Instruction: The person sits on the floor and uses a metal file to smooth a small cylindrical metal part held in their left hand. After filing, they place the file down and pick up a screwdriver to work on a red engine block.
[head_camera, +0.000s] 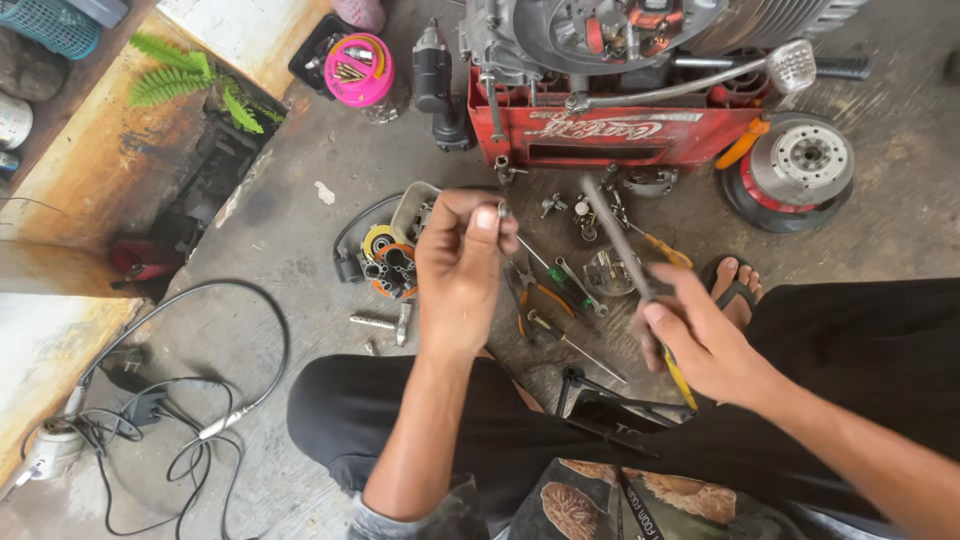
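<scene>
Here the left hand (462, 270) is raised over the floor, its grip closed in a pinch: thumb and fingertips hold a small metal part (501, 210), seemingly a bolt or nut, up near eye line, likely so it can be looked over. It is too small to name for certain. To the right, the right hand (700, 345) has its grip closed around the near end of a long dark rod-like tool (610, 235), which slants away toward the far side; the tool is blurred, so its tip cannot be made out. A yellow handle (680, 378) shows just under that hand.

Between and beyond the two hands, loose tools lie on the concrete floor (290, 230): pliers with orange grips (530, 295), a green-handled screwdriver (560, 277), and small metal fittings, all kept within arm's reach. Left of the pinching hand sits a small tray (412, 208) beside a cluster of orange and black rings (388, 265). Farther off, an engine (600, 35) rests on a red plastic crate (610, 135), lifted off the floor, with a round flywheel-like part (800, 165) at its right. A black cable (200, 400) curls at the near left.
</scene>
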